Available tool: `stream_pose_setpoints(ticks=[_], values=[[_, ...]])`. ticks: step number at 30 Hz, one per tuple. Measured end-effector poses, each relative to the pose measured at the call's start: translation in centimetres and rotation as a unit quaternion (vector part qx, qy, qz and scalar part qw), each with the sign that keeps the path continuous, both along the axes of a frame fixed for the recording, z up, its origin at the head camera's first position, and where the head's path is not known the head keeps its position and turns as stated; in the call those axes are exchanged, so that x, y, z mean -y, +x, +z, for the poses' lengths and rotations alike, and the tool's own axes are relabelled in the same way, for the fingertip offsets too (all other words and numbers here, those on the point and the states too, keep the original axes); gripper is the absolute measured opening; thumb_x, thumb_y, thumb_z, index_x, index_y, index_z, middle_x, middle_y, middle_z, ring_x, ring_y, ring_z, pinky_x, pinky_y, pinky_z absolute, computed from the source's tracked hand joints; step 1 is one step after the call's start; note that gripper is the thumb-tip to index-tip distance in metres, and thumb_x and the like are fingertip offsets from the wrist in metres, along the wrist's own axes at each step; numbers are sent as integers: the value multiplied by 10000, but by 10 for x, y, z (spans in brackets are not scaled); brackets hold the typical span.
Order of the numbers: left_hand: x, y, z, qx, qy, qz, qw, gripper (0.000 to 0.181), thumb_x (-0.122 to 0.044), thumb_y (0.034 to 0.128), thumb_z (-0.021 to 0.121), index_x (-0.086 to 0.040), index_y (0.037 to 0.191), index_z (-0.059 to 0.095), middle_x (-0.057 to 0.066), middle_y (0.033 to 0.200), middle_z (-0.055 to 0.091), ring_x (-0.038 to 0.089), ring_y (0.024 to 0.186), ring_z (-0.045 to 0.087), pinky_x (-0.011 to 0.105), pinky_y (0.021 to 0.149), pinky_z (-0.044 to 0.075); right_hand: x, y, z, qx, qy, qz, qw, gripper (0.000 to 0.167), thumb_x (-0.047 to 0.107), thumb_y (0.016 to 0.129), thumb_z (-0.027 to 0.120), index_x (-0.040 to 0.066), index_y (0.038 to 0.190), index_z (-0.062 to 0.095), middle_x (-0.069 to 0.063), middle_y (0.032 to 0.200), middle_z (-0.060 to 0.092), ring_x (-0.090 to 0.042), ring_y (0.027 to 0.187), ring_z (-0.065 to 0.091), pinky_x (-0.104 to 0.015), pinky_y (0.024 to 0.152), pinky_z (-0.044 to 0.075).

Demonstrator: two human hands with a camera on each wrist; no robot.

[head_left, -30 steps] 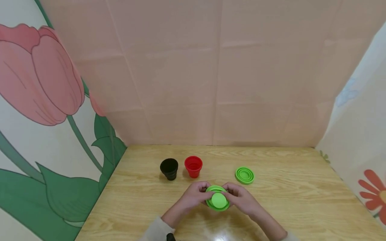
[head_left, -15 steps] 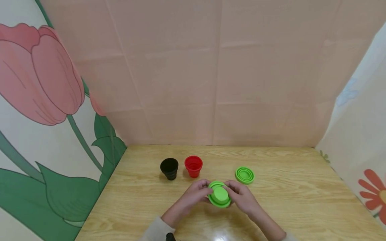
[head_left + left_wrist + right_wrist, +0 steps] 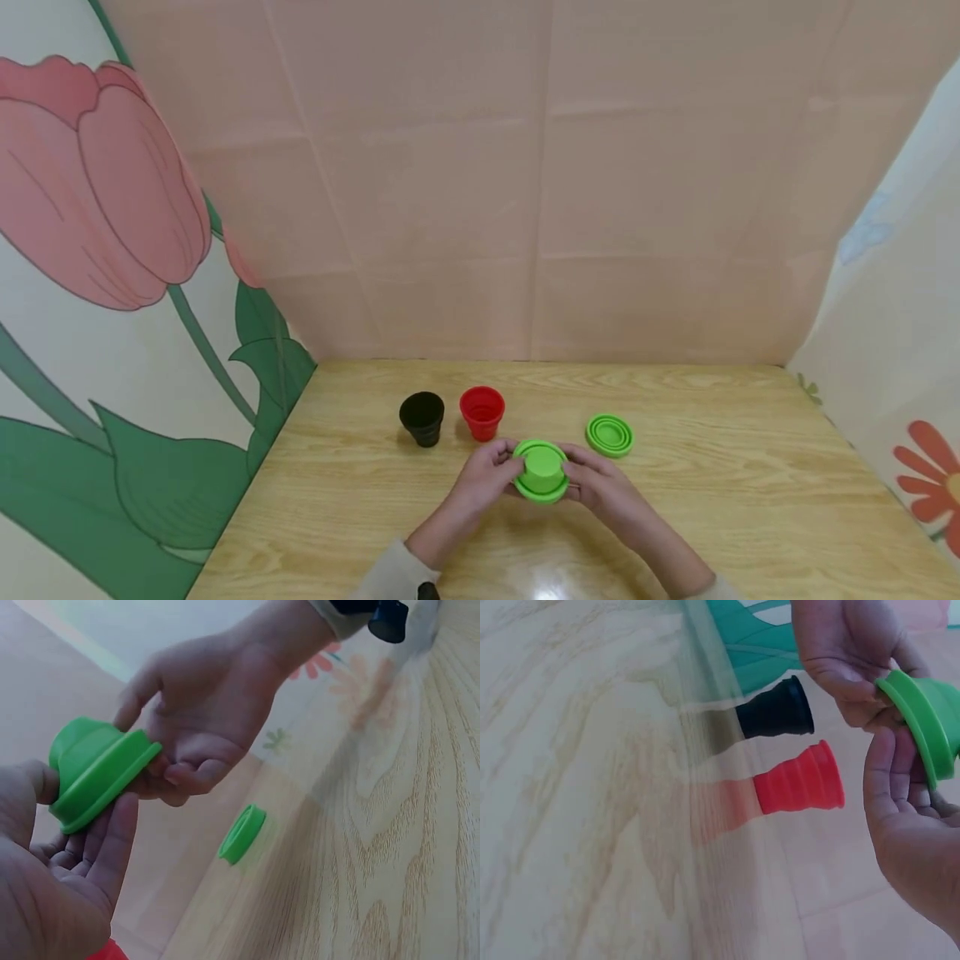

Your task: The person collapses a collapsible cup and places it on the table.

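Between both hands a green collapsible cup is held above the table, its base turned up toward the head camera and its body partly pushed out. My left hand grips the cup's left side, thumb on the body and fingers at the rim. On the opposite side my right hand holds it the same way. In the left wrist view the green cup shows a stepped wall and a wide rim. The right wrist view shows part of the cup cut off by the frame edge.
Behind the hands a black cup and a red cup stand upright, extended. A flat, collapsed green cup lies to the right. The wooden table ends at a pink cloth backdrop.
Both hands have lifted the green cup slightly away and turned it, and its base now stands out more from the rim. The other cups have stayed in place.
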State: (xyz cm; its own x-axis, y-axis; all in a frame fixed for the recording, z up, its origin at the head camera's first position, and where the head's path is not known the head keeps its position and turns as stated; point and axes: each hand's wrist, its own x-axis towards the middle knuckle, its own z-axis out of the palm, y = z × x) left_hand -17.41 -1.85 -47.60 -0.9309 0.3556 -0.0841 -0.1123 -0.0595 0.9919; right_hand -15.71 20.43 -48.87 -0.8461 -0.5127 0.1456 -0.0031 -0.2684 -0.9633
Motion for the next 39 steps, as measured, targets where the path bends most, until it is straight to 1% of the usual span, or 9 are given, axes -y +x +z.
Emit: stream_pose_setpoints(ticks=[2,5,10,14,17,22,24,30,39], values=[[0,0,0,6,36,-34,10000,271,-120,960,589,31,1178,646,85,1030,693,173,872,674,403,792,622,-1,0,0,-34,-300,179,9994,378,28,1063,387,71,1399,554,-7,1296,642,-133,1142,641,-314,973,546],[1,0,1,73,314,-203,9993,310,-139,991,545,57,1217,625,108,1083,678,178,923,665,420,826,615,-1,0,0,-78,-289,15,9996,360,16,1055,407,55,1384,549,-18,1278,628,-132,1128,639,-306,972,548],[3,0,1,239,692,-545,9958,399,-125,966,563,76,1311,557,135,1198,650,200,1020,662,389,878,601,3,2,3,-90,539,-832,9950,402,77,1045,490,-101,1404,462,-8,1227,638,-126,1082,650,-313,929,570],[4,0,1,275,647,-614,9956,441,-102,944,615,47,1349,527,139,1214,643,215,1040,666,360,897,592,7,4,5,46,990,-1321,9863,492,135,1030,542,-134,1426,423,20,1231,644,-113,1096,649,-320,931,569],[3,0,1,283,601,-460,9967,428,-92,937,639,33,1334,540,128,1184,646,206,1026,662,349,886,594,8,5,5,42,726,-1239,9896,524,124,1041,524,-159,1452,366,44,1273,630,-99,1142,636,-306,961,555],[1,2,2,189,519,-193,9983,402,-75,933,643,39,1306,549,111,1147,657,189,994,660,339,860,600,6,6,4,-187,212,-624,9976,558,52,1047,478,-180,1494,238,21,1380,569,-87,1240,583,-277,1024,511],[1,2,2,172,550,-218,9981,401,-81,938,642,42,1308,548,107,1145,658,187,994,659,339,863,599,5,6,4,-224,428,-637,9968,567,62,1041,502,-140,1512,260,-41,1418,544,-84,1255,570,-271,1030,504],[2,2,2,122,538,-396,9977,426,-56,920,684,8,1319,549,91,1166,642,186,1027,642,319,863,592,9,7,8,-19,1365,-1285,9823,562,110,997,598,-15,1506,396,-203,1436,522,-89,1208,591,-270,992,512],[1,3,4,88,394,-230,9989,446,-52,899,699,0,1314,546,98,1169,629,191,1035,633,303,851,590,9,10,10,27,1258,-1080,9862,629,131,1004,591,21,1559,316,-258,1526,409,-89,1245,574,-269,1018,491]])
